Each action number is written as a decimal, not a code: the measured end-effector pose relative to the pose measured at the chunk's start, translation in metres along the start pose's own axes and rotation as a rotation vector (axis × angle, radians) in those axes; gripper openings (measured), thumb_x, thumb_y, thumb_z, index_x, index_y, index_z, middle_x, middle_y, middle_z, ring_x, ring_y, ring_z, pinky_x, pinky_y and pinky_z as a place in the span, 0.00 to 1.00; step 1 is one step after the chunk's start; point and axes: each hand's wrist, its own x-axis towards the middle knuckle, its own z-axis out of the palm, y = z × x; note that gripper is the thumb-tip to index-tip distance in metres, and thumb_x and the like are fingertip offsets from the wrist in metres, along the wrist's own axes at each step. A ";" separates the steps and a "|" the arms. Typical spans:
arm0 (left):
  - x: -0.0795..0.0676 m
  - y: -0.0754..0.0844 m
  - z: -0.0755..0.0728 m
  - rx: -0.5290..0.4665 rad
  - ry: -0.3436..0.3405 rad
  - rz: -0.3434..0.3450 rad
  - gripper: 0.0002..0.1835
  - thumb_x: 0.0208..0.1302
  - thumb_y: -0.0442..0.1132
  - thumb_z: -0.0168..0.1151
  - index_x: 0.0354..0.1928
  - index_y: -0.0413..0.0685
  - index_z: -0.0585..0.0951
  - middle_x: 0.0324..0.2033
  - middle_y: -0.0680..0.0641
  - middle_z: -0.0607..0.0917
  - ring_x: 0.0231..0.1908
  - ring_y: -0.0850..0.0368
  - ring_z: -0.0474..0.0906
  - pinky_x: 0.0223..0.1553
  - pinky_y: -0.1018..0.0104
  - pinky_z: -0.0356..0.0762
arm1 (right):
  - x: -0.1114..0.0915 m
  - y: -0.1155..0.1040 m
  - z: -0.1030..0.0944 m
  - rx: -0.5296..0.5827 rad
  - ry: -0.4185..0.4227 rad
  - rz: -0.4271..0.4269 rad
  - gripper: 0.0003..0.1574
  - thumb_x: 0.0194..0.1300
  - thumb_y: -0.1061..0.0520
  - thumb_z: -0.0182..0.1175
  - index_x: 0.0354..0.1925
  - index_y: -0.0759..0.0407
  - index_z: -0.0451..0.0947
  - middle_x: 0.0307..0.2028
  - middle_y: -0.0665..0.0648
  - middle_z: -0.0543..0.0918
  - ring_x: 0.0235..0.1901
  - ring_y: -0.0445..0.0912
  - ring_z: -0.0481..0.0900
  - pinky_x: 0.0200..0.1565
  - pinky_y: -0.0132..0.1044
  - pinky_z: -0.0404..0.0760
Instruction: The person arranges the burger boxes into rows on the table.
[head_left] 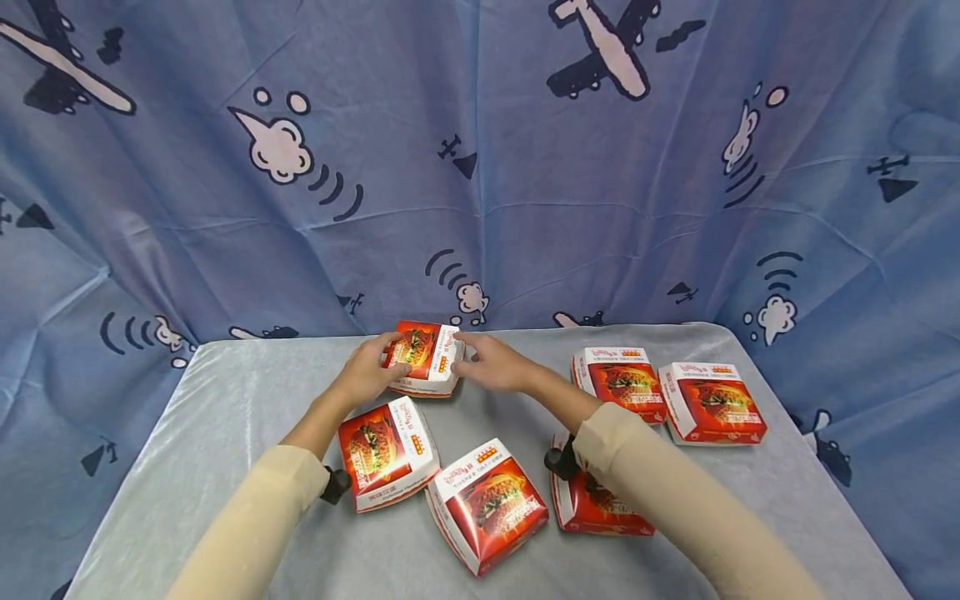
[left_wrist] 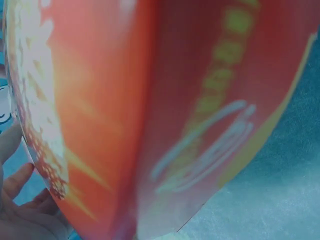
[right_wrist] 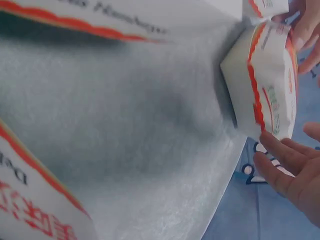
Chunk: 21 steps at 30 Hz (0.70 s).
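Observation:
At the back of the table sits a red and white burger box (head_left: 423, 354) with a burger picture on its lid. My left hand (head_left: 367, 371) grips its left side, thumb near the front and fingers toward the back corner. From the right, my right hand (head_left: 491, 360) touches the same box with spread fingers. The right wrist view shows those fingertips (right_wrist: 272, 142) right at the box's lower corner. In the left wrist view another burger box (left_wrist: 110, 100) fills most of the picture, partly covering the left hand (left_wrist: 30, 210).
Below my left wrist lies a burger box (head_left: 386, 454), close beside a tilted one (head_left: 487, 504). My right sleeve partly covers another box (head_left: 600, 508). Two more boxes, one (head_left: 626, 379) beside the other (head_left: 712, 404), stand at the right. A blue patterned curtain (head_left: 390, 150) hangs behind the grey-covered table (head_left: 225, 408).

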 end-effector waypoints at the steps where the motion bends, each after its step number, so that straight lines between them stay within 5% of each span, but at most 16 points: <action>1: 0.000 0.000 0.000 -0.002 0.001 0.002 0.33 0.69 0.40 0.63 0.72 0.41 0.64 0.67 0.33 0.70 0.65 0.37 0.67 0.64 0.41 0.64 | 0.001 0.002 -0.001 0.009 0.008 0.006 0.40 0.71 0.55 0.55 0.73 0.71 0.57 0.71 0.68 0.65 0.64 0.63 0.71 0.63 0.51 0.71; 12: 0.002 0.001 0.001 -0.008 -0.032 -0.003 0.29 0.72 0.38 0.58 0.73 0.43 0.66 0.67 0.33 0.69 0.68 0.38 0.63 0.67 0.43 0.61 | 0.009 0.010 -0.004 -0.022 0.017 0.038 0.39 0.72 0.56 0.56 0.73 0.70 0.58 0.71 0.66 0.65 0.71 0.58 0.62 0.69 0.50 0.62; 17: 0.001 0.003 -0.002 0.012 0.003 -0.008 0.31 0.70 0.40 0.60 0.72 0.41 0.65 0.68 0.32 0.69 0.69 0.36 0.62 0.68 0.41 0.59 | 0.010 0.010 -0.003 -0.063 -0.001 0.034 0.37 0.72 0.56 0.56 0.72 0.70 0.61 0.70 0.66 0.67 0.71 0.56 0.61 0.71 0.47 0.60; 21: -0.001 0.005 -0.001 0.074 0.072 -0.075 0.35 0.68 0.46 0.63 0.73 0.44 0.65 0.68 0.33 0.68 0.67 0.35 0.64 0.65 0.38 0.62 | 0.008 0.011 -0.002 -0.069 0.008 0.028 0.37 0.71 0.56 0.57 0.71 0.72 0.62 0.69 0.67 0.68 0.71 0.56 0.63 0.70 0.47 0.60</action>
